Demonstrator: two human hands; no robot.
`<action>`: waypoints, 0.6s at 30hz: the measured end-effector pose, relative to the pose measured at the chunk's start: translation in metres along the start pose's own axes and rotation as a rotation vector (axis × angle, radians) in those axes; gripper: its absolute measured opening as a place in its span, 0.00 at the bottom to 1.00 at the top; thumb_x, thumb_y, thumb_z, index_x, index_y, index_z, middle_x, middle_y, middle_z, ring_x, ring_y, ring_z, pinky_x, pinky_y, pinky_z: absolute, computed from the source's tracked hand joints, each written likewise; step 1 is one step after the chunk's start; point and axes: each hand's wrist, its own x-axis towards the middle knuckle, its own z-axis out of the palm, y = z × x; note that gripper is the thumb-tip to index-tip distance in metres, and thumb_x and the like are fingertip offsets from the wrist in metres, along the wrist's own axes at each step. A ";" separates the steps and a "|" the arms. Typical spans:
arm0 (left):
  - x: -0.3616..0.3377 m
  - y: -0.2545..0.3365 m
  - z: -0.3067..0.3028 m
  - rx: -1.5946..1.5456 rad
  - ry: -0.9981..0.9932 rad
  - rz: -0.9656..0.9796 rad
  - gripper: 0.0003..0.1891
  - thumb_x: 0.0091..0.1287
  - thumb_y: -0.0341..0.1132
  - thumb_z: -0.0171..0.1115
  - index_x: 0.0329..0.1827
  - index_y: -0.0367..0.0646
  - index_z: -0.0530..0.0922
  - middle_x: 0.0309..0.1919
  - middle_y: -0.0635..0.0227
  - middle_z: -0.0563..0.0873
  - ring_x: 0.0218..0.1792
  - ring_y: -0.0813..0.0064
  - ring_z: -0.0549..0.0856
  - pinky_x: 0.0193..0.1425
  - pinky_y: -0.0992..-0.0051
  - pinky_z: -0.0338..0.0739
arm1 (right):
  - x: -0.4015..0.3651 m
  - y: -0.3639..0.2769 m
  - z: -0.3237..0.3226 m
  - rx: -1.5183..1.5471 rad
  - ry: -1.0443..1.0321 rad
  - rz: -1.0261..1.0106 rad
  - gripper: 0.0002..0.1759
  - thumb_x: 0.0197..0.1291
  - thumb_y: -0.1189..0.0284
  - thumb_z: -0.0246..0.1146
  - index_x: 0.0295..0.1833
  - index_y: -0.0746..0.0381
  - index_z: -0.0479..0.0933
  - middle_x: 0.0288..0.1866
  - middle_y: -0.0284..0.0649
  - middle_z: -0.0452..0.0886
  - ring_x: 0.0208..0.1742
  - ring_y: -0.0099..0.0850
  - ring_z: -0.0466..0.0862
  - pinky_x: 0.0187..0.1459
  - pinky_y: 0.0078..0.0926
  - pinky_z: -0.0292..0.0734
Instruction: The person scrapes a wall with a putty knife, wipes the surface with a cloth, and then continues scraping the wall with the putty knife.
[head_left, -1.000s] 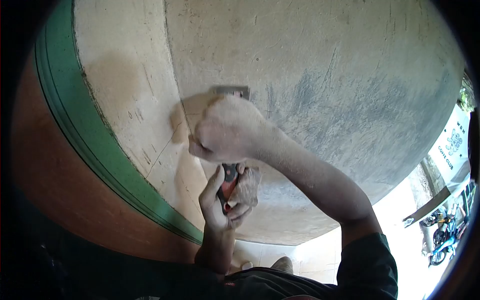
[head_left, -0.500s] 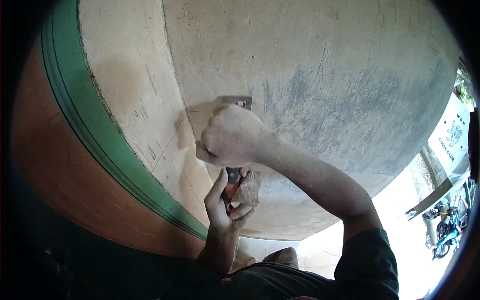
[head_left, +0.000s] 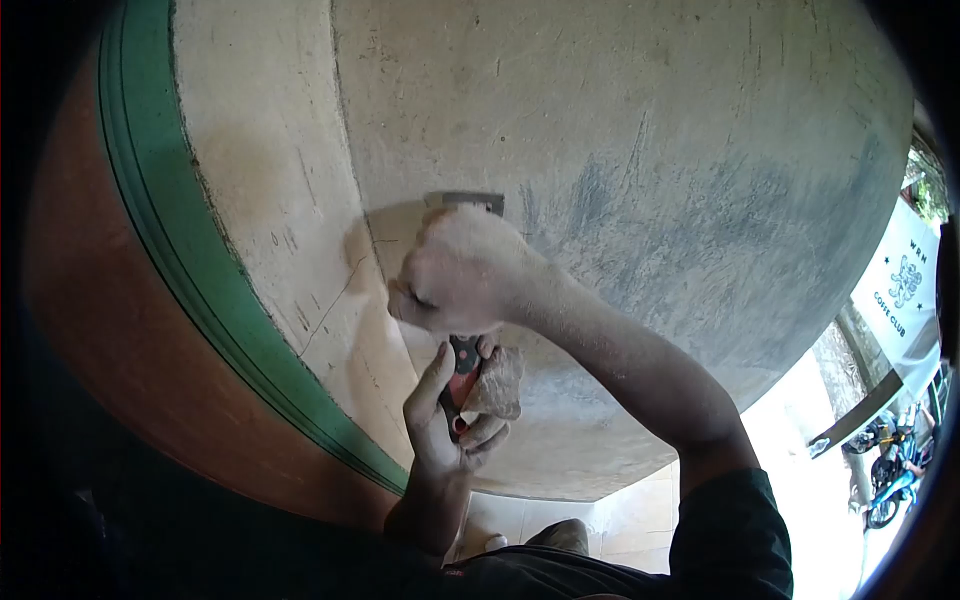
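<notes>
A scraper with a black and red handle (head_left: 463, 385) points up along the wall, its flat metal blade (head_left: 474, 200) against the plaster. My right hand (head_left: 465, 270), dusty and closed in a fist, covers the middle of the scraper just below the blade. Lower down, my left hand (head_left: 437, 415) has its thumb and fingers around the end of the handle. A rough, tan, flat piece (head_left: 497, 384) lies against the fingers of that hand; its kind I cannot make out.
The plaster wall (head_left: 640, 230) has grey patches and thin cracks. A green moulding (head_left: 200, 270) and a reddish-brown surface (head_left: 110, 290) curve along the left. Pale floor tiles (head_left: 630, 510) show below. Outside at right are a white banner (head_left: 905, 285) and a motorcycle (head_left: 890, 475).
The view has shifted slightly. Both hands keep their grip on the scraper, and the blade stays at nearly the same place on the wall.
</notes>
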 end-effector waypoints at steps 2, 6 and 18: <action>0.010 0.011 0.010 0.036 -0.014 -0.004 0.18 0.74 0.50 0.38 0.49 0.44 0.65 0.26 0.66 0.74 0.05 0.86 0.56 0.07 0.84 0.50 | 0.004 -0.003 -0.008 0.051 0.011 0.050 0.26 0.62 0.60 0.49 0.15 0.60 0.75 0.12 0.43 0.72 0.20 0.39 0.79 0.38 0.39 0.76; -0.009 -0.002 0.003 -0.016 0.020 -0.040 0.18 0.74 0.49 0.38 0.48 0.44 0.66 0.29 0.66 0.75 0.05 0.86 0.56 0.06 0.85 0.49 | -0.005 -0.012 0.003 0.058 -0.009 0.059 0.25 0.61 0.60 0.49 0.16 0.62 0.75 0.13 0.45 0.73 0.19 0.41 0.78 0.34 0.40 0.76; 0.001 -0.010 -0.013 -0.099 -0.158 0.011 0.18 0.74 0.46 0.36 0.51 0.41 0.65 0.36 0.59 0.79 0.04 0.88 0.56 0.06 0.86 0.49 | -0.007 -0.004 0.007 -0.035 -0.018 0.024 0.24 0.60 0.61 0.50 0.16 0.63 0.76 0.13 0.45 0.73 0.19 0.39 0.79 0.34 0.37 0.78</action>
